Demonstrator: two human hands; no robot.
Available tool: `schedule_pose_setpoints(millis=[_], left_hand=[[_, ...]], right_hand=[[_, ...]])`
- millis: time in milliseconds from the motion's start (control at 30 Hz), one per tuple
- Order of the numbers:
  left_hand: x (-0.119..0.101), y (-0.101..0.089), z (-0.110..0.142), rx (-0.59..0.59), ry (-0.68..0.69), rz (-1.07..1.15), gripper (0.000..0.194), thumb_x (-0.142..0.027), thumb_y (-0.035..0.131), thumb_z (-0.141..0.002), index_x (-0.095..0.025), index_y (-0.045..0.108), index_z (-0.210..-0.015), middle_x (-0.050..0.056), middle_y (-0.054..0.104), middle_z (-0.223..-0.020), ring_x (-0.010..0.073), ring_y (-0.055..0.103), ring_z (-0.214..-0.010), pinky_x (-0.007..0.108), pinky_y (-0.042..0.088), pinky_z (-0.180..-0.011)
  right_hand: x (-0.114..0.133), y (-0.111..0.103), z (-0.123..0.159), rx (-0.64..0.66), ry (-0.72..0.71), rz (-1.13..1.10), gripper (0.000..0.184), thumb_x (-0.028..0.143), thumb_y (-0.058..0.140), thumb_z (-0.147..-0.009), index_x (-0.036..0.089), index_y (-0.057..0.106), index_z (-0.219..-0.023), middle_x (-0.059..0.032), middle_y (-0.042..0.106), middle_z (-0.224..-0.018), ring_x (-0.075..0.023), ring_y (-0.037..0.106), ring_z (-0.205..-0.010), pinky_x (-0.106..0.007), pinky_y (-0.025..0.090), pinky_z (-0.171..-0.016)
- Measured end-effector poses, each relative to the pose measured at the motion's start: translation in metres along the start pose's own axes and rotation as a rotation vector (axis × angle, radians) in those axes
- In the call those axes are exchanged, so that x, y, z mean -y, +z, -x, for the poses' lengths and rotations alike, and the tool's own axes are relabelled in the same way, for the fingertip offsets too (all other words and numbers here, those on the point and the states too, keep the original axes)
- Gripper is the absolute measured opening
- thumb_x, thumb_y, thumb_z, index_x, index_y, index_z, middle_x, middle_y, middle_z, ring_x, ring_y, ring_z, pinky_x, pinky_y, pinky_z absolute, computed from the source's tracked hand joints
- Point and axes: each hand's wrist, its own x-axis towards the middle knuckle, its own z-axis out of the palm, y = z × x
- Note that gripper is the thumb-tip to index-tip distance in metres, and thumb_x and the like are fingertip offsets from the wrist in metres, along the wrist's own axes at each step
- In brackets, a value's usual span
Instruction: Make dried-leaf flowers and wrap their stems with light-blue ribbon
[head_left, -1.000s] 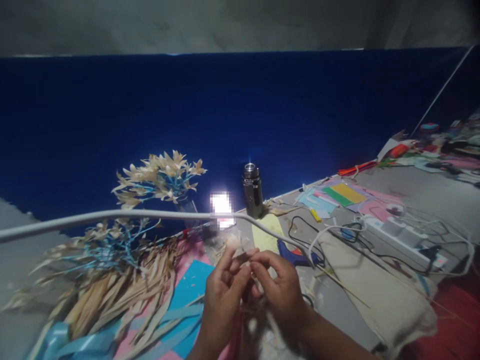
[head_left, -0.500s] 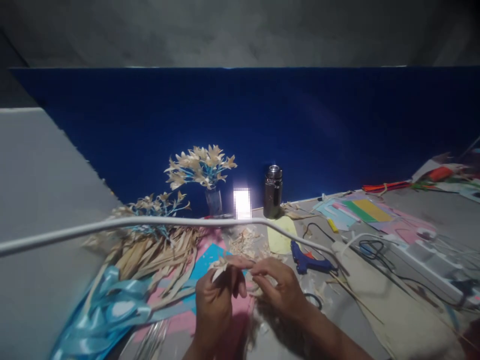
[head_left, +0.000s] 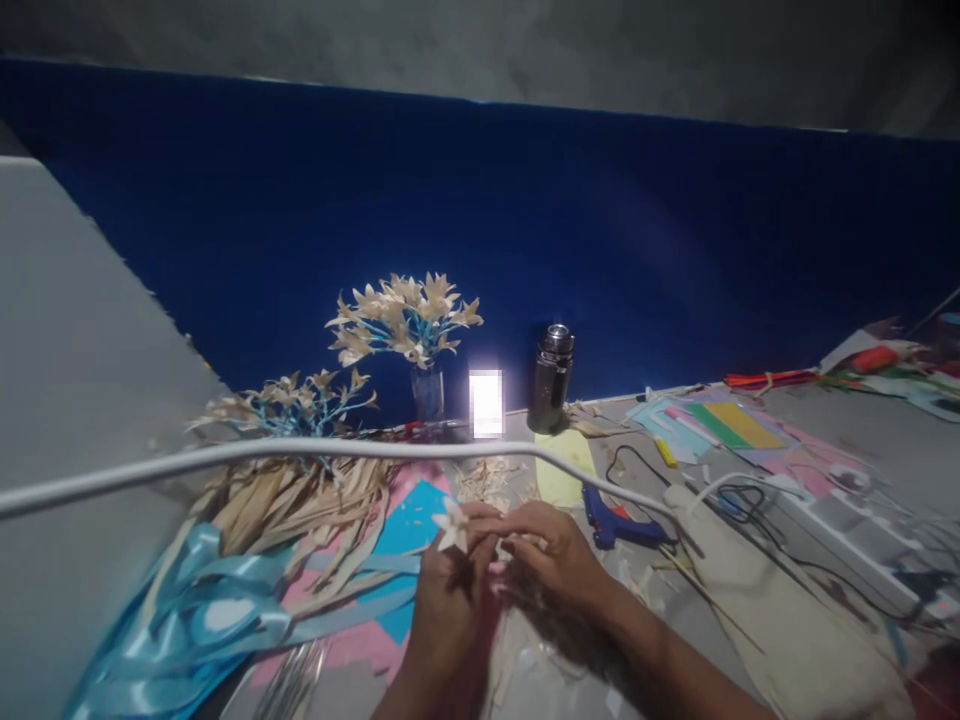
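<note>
My left hand [head_left: 450, 595] is closed in a pinch on a small cream straw flower [head_left: 453, 522], held just above the table. My right hand [head_left: 551, 555] is right beside it, fingers curled and pinched on pale straw bits that touch the same flower. Under both hands lie pink and blue paper sheets [head_left: 405, 530] and loose straw scraps [head_left: 487, 480]. Behind them a small glass vase [head_left: 427, 392] holds a bunch of finished straw flowers [head_left: 405, 315] on blue stems.
A white cable [head_left: 225, 458] crosses in front of me. Dried leaves [head_left: 300, 505] and light blue ribbon [head_left: 195, 610] lie left. A metal flask [head_left: 551, 378], blue glue gun [head_left: 619, 520], power strip [head_left: 840, 530], coloured papers [head_left: 720, 425] and beige cloth [head_left: 787, 620] are right.
The view shifted slightly. My two hands came closer together, and the straw flower in my left fingers now stands more upright.
</note>
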Motion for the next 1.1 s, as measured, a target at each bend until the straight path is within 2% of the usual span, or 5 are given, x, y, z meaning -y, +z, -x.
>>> schedule_pose_setpoints(millis=[133, 333, 567, 933, 1100], left_hand=[[-0.001, 0.003, -0.001, -0.010, -0.075, 0.034, 0.018, -0.038, 0.074, -0.082, -0.021, 0.082, -0.083, 0.010, 0.074, -0.092, 0.0268, 0.068, -0.095, 0.034, 0.054, -0.081], [-0.010, -0.020, -0.003, -0.110, -0.421, 0.379, 0.030, -0.045, 0.083, -0.073, -0.018, 0.074, -0.084, 0.002, 0.064, -0.069, 0.0139, 0.054, -0.059, 0.023, 0.043, -0.055], [-0.015, -0.049, -0.009, 0.047, -0.308, 0.348, 0.034, -0.049, 0.079, -0.081, -0.017, 0.069, -0.076, 0.001, 0.060, -0.067, 0.0140, 0.051, -0.063, 0.025, 0.042, -0.060], [-0.037, -0.016, 0.007, -0.095, -0.244, 0.217, 0.022, -0.036, 0.076, -0.083, -0.019, 0.069, -0.072, -0.002, 0.058, -0.066, 0.0137, 0.050, -0.064, 0.024, 0.041, -0.062], [-0.039, -0.023, 0.003, 0.055, -0.271, 0.243, 0.036, -0.047, 0.074, -0.084, -0.019, 0.064, -0.064, 0.000, 0.056, -0.060, 0.0144, 0.050, -0.060, 0.025, 0.042, -0.058]], right_hand=[[-0.003, -0.002, -0.004, 0.016, 0.015, 0.017, 0.019, 0.022, 0.062, -0.100, 0.024, 0.081, -0.101, -0.0052, 0.079, -0.091, -0.0203, 0.072, -0.087, -0.032, 0.056, -0.081], [-0.015, -0.004, -0.001, -0.070, -0.008, -0.013, 0.016, 0.027, 0.067, -0.099, 0.023, 0.081, -0.093, -0.0062, 0.079, -0.086, -0.0219, 0.070, -0.084, -0.034, 0.055, -0.079], [-0.014, -0.001, 0.000, -0.024, -0.047, 0.010, 0.016, 0.024, 0.065, -0.099, 0.023, 0.080, -0.092, -0.0058, 0.077, -0.085, -0.0213, 0.070, -0.081, -0.035, 0.054, -0.079], [0.026, -0.006, -0.019, -0.098, -0.207, -0.081, 0.009, 0.020, 0.067, -0.097, 0.022, 0.075, -0.093, -0.0056, 0.075, -0.083, -0.0202, 0.068, -0.081, -0.035, 0.054, -0.078], [0.031, -0.006, -0.018, -0.098, -0.219, -0.143, 0.011, 0.019, 0.066, -0.097, 0.022, 0.076, -0.092, -0.0056, 0.075, -0.080, -0.0197, 0.069, -0.077, -0.034, 0.056, -0.075]])
